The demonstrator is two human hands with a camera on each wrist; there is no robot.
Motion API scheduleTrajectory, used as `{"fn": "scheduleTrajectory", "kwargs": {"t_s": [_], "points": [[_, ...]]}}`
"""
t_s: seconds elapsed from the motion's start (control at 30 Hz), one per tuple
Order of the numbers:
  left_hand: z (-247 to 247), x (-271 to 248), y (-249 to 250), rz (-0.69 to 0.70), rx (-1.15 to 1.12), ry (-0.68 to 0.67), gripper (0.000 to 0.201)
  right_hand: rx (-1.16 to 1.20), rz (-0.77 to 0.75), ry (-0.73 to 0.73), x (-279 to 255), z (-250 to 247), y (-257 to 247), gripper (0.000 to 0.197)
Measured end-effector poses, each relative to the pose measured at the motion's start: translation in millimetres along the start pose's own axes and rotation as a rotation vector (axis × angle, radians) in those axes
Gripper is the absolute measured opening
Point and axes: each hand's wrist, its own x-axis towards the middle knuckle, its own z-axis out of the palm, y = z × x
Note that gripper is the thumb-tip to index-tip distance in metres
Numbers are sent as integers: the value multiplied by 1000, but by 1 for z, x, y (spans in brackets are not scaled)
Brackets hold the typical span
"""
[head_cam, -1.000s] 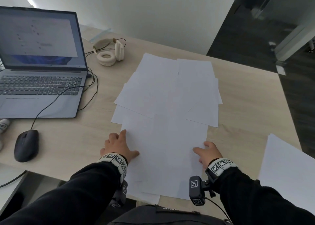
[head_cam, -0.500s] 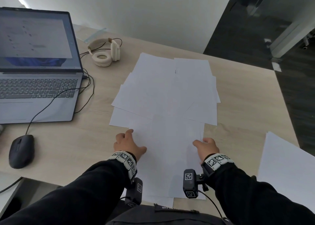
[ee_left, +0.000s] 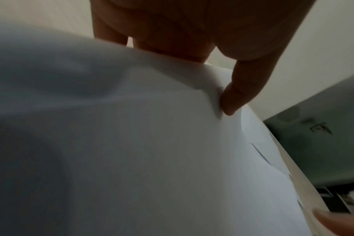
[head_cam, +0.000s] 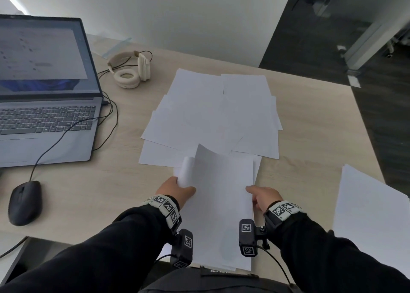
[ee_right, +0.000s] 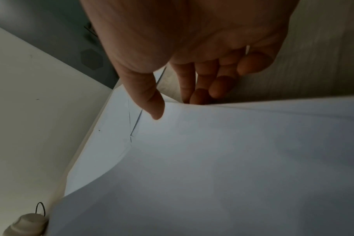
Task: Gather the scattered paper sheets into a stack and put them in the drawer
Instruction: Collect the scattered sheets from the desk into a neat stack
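Now the left hand point(head_cam: 175, 190) pinches the left edge of the near sheets point(head_cam: 221, 204), thumb on top and fingers curled underneath, so that edge rolls upward into a soft curl. The left wrist view shows the thumb point(ee_left: 240, 95) pressed on the white surface with the paper bulging beside it. The right hand point(head_cam: 264, 196) clamps the opposite, right edge of the same sheets; in the right wrist view its thumb point(ee_right: 150, 102) lies on top while the fingers point(ee_right: 218, 84) tuck below the edge. Held between both hands, these sheets lift off the bench point(head_cam: 99, 181) at the near edge, their lower ends overhanging it toward the person.

Beyond them, the scattered paper sheets point(head_cam: 213, 115) lie overlapped and fanned toward the far edge, flat on the surface. Another pile of paper point(head_cam: 366, 208) sits at the near right corner, apart from the right hand with a strip of bare wood between. Left of the held sheets runs a wider band of open wood, bounded by a black mouse point(head_cam: 24, 201) near the near left edge, its cable, and a laptop point(head_cam: 44, 106) along the left side. Cream headphones point(head_cam: 131, 70) rest toward the far edge, just beside the laptop.
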Motion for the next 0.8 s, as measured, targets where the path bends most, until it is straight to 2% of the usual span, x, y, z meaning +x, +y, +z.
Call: {"fn": "scheduleTrajectory", "kwargs": {"t_s": [0.1,0.2,0.27,0.37,0.53,0.7,0.8], "points": [[5,-6,2,66,30,-25,33,30,-15,-65,-5,0,4,24],[7,-11,4,137,-18,-40,41,112,-47,-29,-9,-1,9,21],[6,-12,6,133,-161,-57,52,125,-62,-18,-10,-6,12,20],[2,-3,8,89,-411,-68,64,124,-78,6,-10,-17,16,9],[-3,12,9,20,-564,-101,38,153,-90,73,-12,-42,28,11],[3,24,1,13,-534,80,19,283,-19,186,-7,-54,46,7],[3,25,-2,23,-466,133,34,368,45,191,0,-55,55,18]]}}
